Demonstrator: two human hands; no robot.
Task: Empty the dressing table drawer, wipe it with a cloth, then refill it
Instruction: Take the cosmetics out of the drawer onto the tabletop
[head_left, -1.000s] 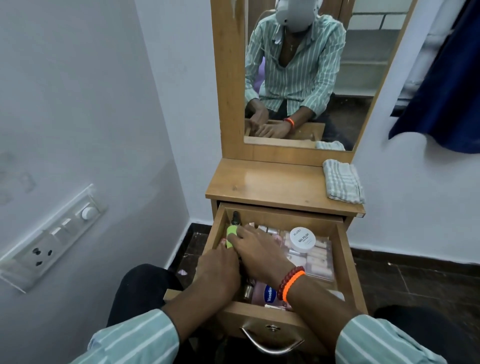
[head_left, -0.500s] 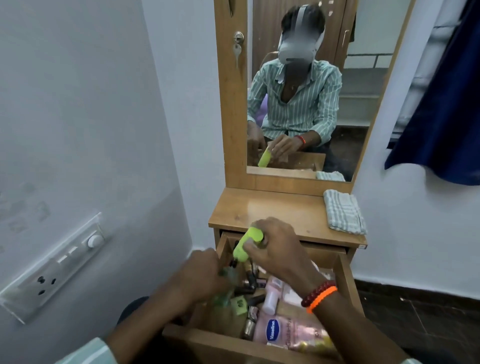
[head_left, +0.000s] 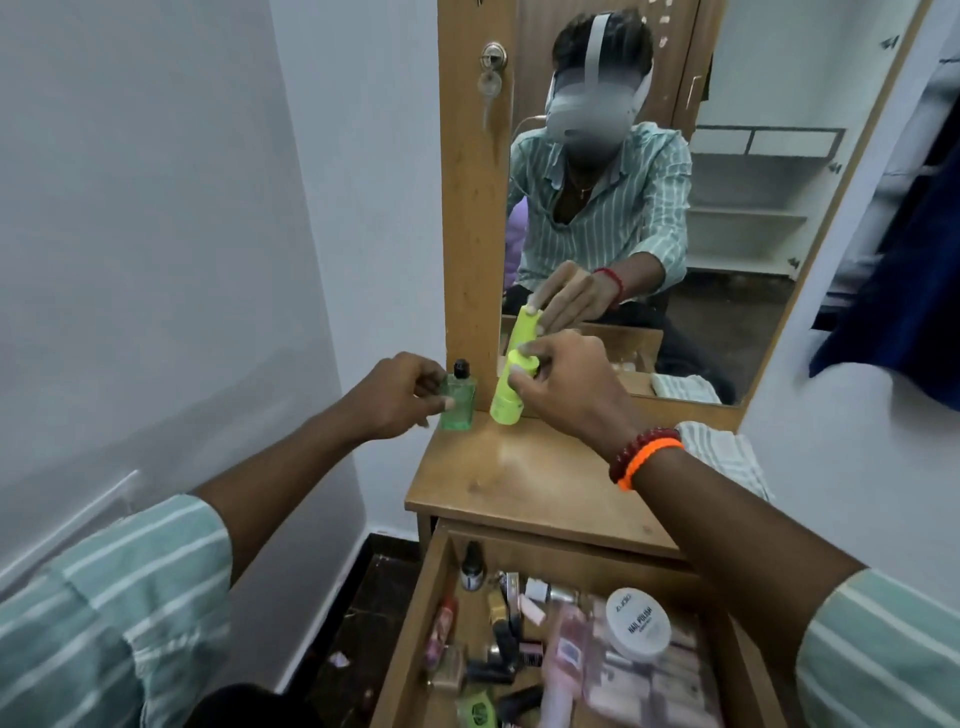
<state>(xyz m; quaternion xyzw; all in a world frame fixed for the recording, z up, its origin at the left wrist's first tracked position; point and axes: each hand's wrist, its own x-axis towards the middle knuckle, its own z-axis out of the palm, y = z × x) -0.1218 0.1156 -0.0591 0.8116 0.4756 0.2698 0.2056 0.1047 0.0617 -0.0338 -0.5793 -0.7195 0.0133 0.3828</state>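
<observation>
The wooden drawer (head_left: 415, 639) is pulled open at the bottom and holds several cosmetics, among them a white nail polish remover jar (head_left: 638, 621) and small bottles. On the dressing table top (head_left: 540, 483), at its back left corner, my left hand (head_left: 392, 397) grips a small green glass bottle (head_left: 458, 402) with a black cap, standing upright. Beside it my right hand (head_left: 563, 384) holds a lime-yellow bottle (head_left: 511, 392), its base on or just above the top. A striped folded cloth (head_left: 727, 457) lies at the top's right side, partly hidden by my right forearm.
A tall mirror (head_left: 727, 208) in a wooden frame stands behind the table top and reflects a person. White walls close in on the left and right. A dark blue garment (head_left: 904, 291) hangs at the right. Dark floor tiles (head_left: 358, 623) show left of the drawer.
Both hands have risen out of the drawer to the table top. The left brought up the green glass bottle, the right the lime-yellow bottle. The camera tilted upward.
</observation>
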